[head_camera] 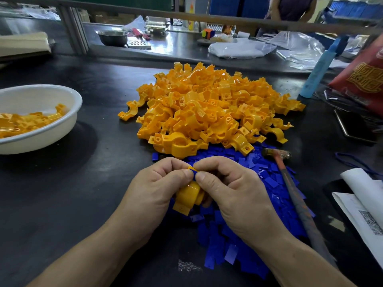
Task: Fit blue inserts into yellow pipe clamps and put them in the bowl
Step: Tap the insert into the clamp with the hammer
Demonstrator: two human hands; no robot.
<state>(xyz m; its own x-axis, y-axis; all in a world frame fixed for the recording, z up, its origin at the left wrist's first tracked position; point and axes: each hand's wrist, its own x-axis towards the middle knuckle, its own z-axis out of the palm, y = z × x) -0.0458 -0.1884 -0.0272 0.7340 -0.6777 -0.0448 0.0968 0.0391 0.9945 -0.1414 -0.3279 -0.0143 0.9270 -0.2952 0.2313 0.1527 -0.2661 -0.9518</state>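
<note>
Hands, left hand point(154, 189) and right hand point(232, 189), pinch one yellow clamp point(187, 196), thumbs together.

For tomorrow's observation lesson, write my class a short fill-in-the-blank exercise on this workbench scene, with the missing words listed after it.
1. Both hands, the left hand and the right hand, hold one ____ pipe clamp.
2. The loose inserts under the hands are ____ in colour.
3. The white bowl stands on the person's ____ side.
4. The tool lying to the right of the inserts is a ____.

Missing words: yellow; blue; left; hammer
</note>
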